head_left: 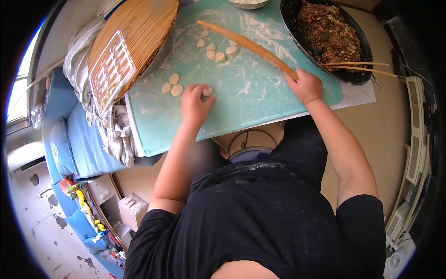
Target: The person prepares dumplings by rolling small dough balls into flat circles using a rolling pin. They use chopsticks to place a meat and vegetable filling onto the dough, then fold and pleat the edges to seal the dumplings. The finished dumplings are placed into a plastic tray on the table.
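Observation:
My right hand (305, 87) is wrapped round the near end of a long wooden rolling pin (248, 43), which slants away to the far left over the floured green mat (260, 93). Curled on the mat, my left hand (195, 101) has a small round piece of dough (207, 91) between its thumb and fingers. Just left of it lie 3 flattened dough pieces (176, 89). Farther back, near the rolling pin, several more dough pieces (219, 56) are scattered, some rounded and some flat.
At the far right stands a black pan (290, 23) of chopped filling (332, 32), with chopsticks (357, 63) across its rim. A round woven tray (144, 23) carrying a white plastic grid (111, 69) overhangs the mat's left side. A metal bowl (248, 4) sits at the back.

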`<state>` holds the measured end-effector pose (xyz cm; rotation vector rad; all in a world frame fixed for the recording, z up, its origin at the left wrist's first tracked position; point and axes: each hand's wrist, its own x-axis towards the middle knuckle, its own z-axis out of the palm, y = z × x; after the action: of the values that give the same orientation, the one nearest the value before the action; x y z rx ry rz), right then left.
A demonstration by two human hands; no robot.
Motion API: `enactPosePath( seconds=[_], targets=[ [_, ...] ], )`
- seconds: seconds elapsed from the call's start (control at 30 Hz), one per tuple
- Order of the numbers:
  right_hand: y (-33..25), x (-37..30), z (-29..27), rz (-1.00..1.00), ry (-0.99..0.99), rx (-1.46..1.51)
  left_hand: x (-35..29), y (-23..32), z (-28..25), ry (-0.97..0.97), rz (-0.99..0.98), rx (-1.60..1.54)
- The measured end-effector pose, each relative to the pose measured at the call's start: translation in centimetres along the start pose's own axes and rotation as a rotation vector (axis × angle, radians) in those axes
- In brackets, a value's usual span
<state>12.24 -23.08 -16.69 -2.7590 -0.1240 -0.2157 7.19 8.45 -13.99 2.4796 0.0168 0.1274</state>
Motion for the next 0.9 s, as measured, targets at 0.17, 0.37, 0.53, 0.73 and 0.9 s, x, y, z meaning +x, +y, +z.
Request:
enactPosePath(
  seconds=[0.17, 0.37, 0.53, 0.73, 0.9],
  targets=[
    [0.0, -0.1, -0.2, 0.014, -0.014, 0.019, 0.1, 0.9, -0.9, -0.183, 0.043, -0.078],
    [-0.2, -0.1, -0.5, 0.024, -0.041, 0.009, 0.5, -1.8, 0.0, -0.001, 0.035, -0.065],
    [-0.1, 0.0, -0.2, 0.019, -0.031, 0.010, 0.0, -0.4, 0.3, 0.050, 0.014, -0.023],
    [-0.3, 0.0, -0.5, 0.017, -0.030, 0.008, 0.4, -0.6, 1.8, 0.131, 0.032, -0.023],
    [-0.2, 0.0, -0.4, 0.016, -0.045, 0.007, 0.5, -0.7, 2.2, 0.196, 0.050, -0.044]
  ],
)
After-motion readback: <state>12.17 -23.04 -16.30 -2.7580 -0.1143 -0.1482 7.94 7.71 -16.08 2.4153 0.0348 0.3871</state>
